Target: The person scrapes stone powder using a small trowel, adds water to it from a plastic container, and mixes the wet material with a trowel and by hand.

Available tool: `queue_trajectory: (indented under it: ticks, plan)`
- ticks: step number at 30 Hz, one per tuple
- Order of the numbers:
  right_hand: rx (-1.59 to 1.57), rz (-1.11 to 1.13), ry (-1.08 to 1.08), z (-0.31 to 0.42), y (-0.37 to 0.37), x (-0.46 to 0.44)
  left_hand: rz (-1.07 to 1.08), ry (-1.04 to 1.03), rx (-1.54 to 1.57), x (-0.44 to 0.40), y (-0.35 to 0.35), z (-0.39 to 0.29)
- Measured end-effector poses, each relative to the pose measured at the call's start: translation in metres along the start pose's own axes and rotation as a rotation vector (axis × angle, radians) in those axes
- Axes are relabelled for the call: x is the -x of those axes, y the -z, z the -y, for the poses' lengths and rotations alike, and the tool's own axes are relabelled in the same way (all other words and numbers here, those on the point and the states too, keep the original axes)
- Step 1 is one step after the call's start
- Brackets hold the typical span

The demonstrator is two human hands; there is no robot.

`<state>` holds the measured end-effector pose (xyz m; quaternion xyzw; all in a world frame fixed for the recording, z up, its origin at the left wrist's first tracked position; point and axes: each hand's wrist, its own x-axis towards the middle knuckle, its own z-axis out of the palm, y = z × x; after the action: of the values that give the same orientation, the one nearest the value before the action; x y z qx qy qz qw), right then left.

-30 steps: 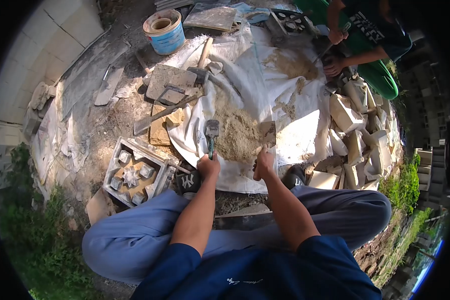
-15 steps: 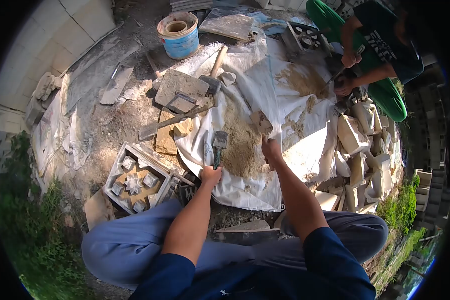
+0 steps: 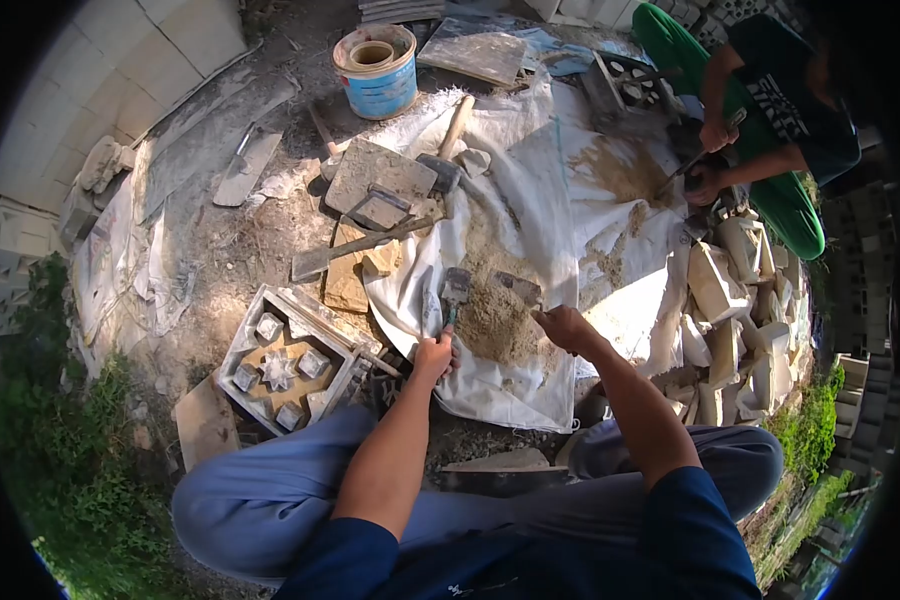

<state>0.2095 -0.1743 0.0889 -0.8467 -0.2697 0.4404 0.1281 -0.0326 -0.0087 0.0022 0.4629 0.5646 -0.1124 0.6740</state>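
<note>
My left hand (image 3: 434,358) is closed around the greenish handle of a small trowel (image 3: 457,285), whose dusty flat blade points away from me at the left edge of a sand pile (image 3: 500,328). In my right hand (image 3: 568,330) is another trowel (image 3: 517,288); its sand-coated blade lies over the far side of the pile and points left. Between the two blades is loose, pale brown sand. The pile rests on a white plastic sheet (image 3: 535,195) spread over the ground in front of my crossed legs.
To the left lies a mould frame (image 3: 232,375) with a star and blocks inside. Beyond it are a hammer (image 3: 457,125), a dusty float (image 3: 380,185) and a blue bucket (image 3: 382,92). Broken pale pieces (image 3: 720,285) pile up right. A co-worker (image 3: 770,110) sits far right holding a tool.
My right hand has turned its trowel leftward and lowered it over the sand, nearer the left trowel. The whole view has shifted slightly.
</note>
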Motion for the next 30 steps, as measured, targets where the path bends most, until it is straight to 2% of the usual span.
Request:
queue_trajectory:
  ticks: [1, 4, 8, 10, 12, 15, 17, 20, 22, 24, 26, 28, 30]
  plan:
    - [-0.062, -0.021, -0.066, 0.009, 0.010, -0.005, -0.001, 0.001, 0.001, 0.001, 0.000, 0.000]
    - [-0.141, -0.168, -0.056, 0.022, 0.016, -0.043, -0.009, -0.045, 0.000, 0.003, -0.001, 0.002]
    - [-0.172, -0.230, -0.179, 0.026, -0.024, -0.061, -0.046, -0.035, -0.001, -0.005, -0.003, 0.005]
    - [-0.032, -0.300, 0.069, 0.004, -0.046, -0.052, -0.056, -0.046, 0.023, -0.003, -0.005, 0.009]
    - [-0.123, -0.227, 0.002, -0.006, -0.058, -0.027, -0.155, -0.094, -0.058, -0.002, -0.010, 0.007]
    - [-0.193, -0.216, -0.023, -0.013, -0.072, 0.014, -0.190, -0.066, -0.107, 0.004, -0.015, -0.001]
    - [-0.261, -0.099, -0.148, -0.006, -0.077, 0.039, -0.209, -0.057, -0.147, -0.004, -0.015, 0.004]
    - [-0.335, -0.129, -0.176, 0.002, -0.081, 0.062, -0.353, -0.135, -0.292, -0.043, -0.018, 0.032]
    - [-0.370, -0.210, -0.217, -0.009, -0.105, 0.053, -0.338, -0.118, -0.304, -0.042, -0.015, 0.031]
    - [-1.003, -0.293, -0.590, 0.002, -0.126, 0.053, -0.370, -0.177, -0.395, -0.020, -0.012, 0.020]
    - [-0.953, -0.303, -0.510, 0.008, -0.145, 0.053, -0.410, -0.253, -0.477, 0.007, -0.013, 0.001]
    - [-1.218, -0.207, -0.562, 0.020, -0.152, 0.053, -0.463, -0.352, -0.523, 0.026, -0.015, 0.006]
    - [-1.323, -0.182, -0.585, 0.031, -0.155, 0.050, -0.528, -0.424, -0.569, 0.040, -0.017, 0.011]
